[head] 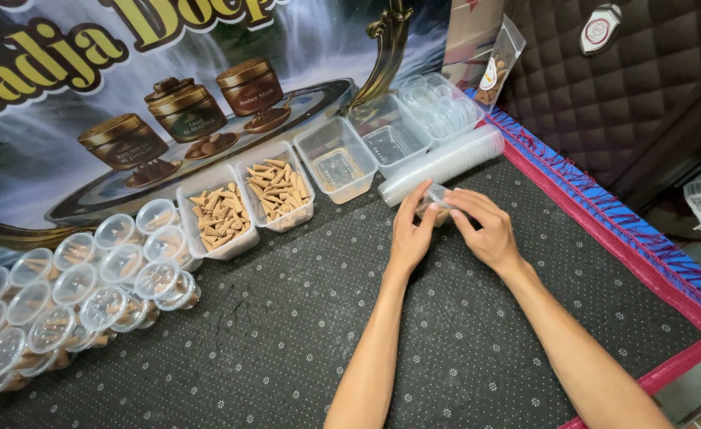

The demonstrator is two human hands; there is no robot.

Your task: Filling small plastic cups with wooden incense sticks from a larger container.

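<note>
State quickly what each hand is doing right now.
Left hand: closed on the small clear cup.
Right hand: closed on the same cup.

Left hand (411, 236), right hand (484, 230): fingertips pinched together, forearms converging.

**What I can't make out from here**

The small clear container (436, 199) between my hands is mostly covered by the fingers of my left hand (411, 235) and right hand (484, 230); I can't tell whether it holds anything or has a lid on. Both my forearms run off the bottom edge. At the table's left edge, the cluster of lidded clear cups (72, 294) is cut off, and their contents are blurred behind the plastic. The hanging packet (500, 63) near the far right corner is too small to read its contents.
</note>
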